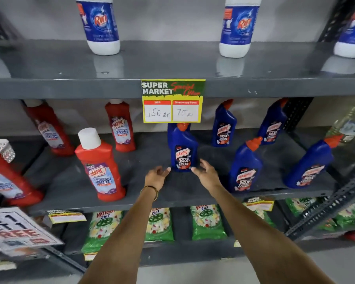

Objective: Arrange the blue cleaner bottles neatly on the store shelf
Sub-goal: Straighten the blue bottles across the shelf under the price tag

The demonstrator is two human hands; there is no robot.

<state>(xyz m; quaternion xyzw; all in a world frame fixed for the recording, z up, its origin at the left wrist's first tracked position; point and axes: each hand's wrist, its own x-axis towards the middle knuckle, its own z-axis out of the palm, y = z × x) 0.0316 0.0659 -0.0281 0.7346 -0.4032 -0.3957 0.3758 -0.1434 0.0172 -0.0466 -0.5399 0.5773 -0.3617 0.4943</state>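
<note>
The grey middle shelf (pixel 152 193) carries five blue cleaner bottles, all upright. Landmark: the centre blue bottle (pixel 182 148), under the yellow price sign (pixel 173 100). Four more blue bottles (pixel 245 167) stand to its right; red bottles (pixel 99 169) to its left. Both hands, left hand (pixel 157 176) and right hand (pixel 206 173), flank its base, open, gripping nothing.

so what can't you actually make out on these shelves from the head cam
- Middle blue bottle: its cap is partly hidden behind the hanging price tag.
- Whether the left hand or right hand touches that bottle: too close to tell.
- White bottles on the top shelf: tops cut off by the upper edge.
- Red bottle at far left: cut by the left edge, partly behind a shiny object.
- Small label print: too blurred to read.
</note>
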